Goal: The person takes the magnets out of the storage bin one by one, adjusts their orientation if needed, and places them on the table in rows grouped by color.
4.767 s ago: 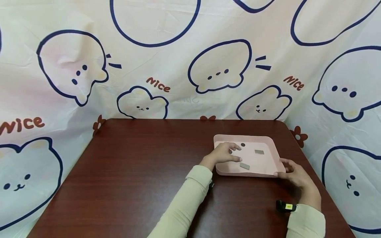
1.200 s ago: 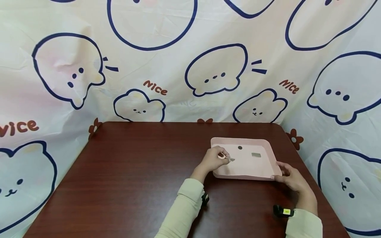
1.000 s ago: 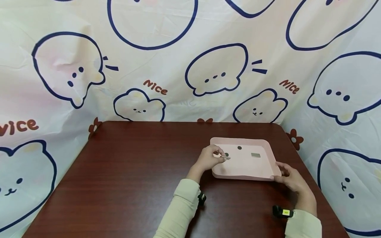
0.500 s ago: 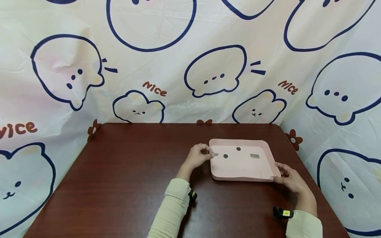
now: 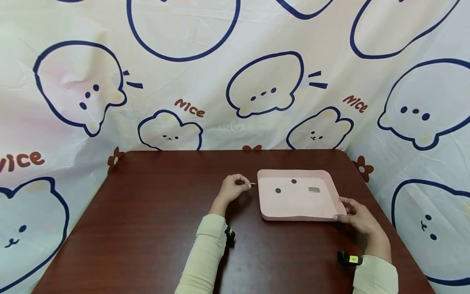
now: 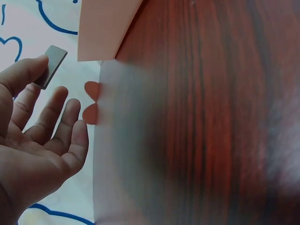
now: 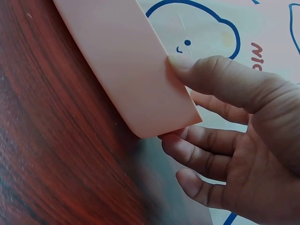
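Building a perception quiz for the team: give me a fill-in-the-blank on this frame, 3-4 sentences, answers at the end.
1. The left hand pinches a small grey rectangular piece just outside the tray's ____ edge.
2. The right hand holds the pink tray at its near ____ corner.
3. Inside the tray lie ____ dark round discs, one nearer the person than the other.
4. Also in the tray lies one grey ____ piece.

Missing words: left; right; two; rectangular
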A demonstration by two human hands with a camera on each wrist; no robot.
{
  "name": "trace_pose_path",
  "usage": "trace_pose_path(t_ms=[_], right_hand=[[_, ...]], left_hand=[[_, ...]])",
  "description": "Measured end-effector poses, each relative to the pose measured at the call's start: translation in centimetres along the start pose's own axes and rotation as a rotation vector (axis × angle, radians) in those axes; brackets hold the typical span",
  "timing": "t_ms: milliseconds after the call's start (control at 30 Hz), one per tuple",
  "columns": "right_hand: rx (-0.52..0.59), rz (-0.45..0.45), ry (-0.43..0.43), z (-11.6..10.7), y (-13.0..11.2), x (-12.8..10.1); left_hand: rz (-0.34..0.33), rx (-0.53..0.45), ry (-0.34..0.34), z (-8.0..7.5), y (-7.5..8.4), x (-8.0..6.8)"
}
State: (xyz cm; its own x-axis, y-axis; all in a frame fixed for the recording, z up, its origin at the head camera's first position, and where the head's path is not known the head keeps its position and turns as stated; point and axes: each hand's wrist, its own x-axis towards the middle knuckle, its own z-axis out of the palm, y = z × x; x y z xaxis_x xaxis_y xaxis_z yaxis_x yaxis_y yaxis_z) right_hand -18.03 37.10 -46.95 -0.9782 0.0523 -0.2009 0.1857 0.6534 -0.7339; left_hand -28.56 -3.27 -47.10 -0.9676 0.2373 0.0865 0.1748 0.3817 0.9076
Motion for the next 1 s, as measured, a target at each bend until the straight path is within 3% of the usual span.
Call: trace_pose_path(t_ms=[267,467,700,1000], right_hand=[[0.025,-0.032,0.001,0.4,0.0,0.1],[0.044,-0.007,-0.007,0.5,0.2,0.0],[0.053,-0.014,-0.002,0.4,0.2,0.1],[0.057,-0.009,-0.014,0.3,0.4,0.2]], left_hand=[[-0.045,0.038,0.021,-0.1,-1.1,1.0],[-0.133,0.031,0.044,0.1,-1.9,1.4],[-0.226,0.084,0.092,-0.1,-1.8,2.0],[-0.221,0.224,0.079,0.1,-2.0,2.2]])
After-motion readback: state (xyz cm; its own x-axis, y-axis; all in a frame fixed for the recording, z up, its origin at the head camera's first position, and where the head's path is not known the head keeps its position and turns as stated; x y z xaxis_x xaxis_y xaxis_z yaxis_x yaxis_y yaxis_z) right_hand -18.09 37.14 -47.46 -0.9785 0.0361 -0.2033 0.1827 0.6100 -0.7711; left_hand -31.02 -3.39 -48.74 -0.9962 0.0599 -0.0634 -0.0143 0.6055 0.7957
